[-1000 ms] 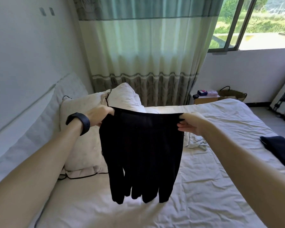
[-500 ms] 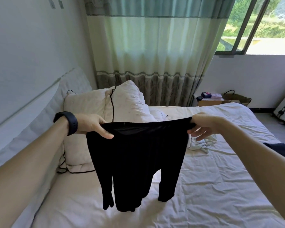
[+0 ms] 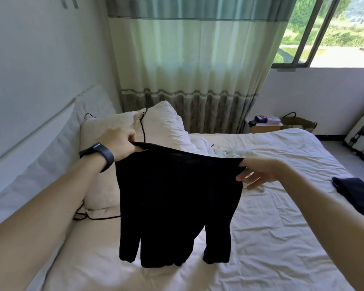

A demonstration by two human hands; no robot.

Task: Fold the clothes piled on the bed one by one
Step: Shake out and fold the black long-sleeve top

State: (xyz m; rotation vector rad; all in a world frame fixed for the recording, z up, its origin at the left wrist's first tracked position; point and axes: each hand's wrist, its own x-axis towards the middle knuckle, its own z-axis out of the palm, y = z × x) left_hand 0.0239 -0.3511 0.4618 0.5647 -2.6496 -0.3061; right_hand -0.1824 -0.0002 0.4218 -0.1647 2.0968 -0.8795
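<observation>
Both hands, left hand (image 3: 119, 141) and right hand (image 3: 259, 172), pinch the black knit garment (image 3: 177, 198) by its top edge, hanging above the white-sheeted bed (image 3: 271, 238); right fingers grip loosely, that corner could slip and bunch

The garment (image 3: 177, 196) is black, bed (image 3: 271, 238) white, curtain (image 3: 187, 59) green-banded, perhaps leaf-printed.

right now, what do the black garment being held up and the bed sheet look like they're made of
The black garment: probably a thin, matte knit; it hangs limp and looks faintly sheer along the top edge stretched between the left hand and right hand. The bed sheet: white woven cloth, perhaps cotton; matte, with fine creases.
</observation>
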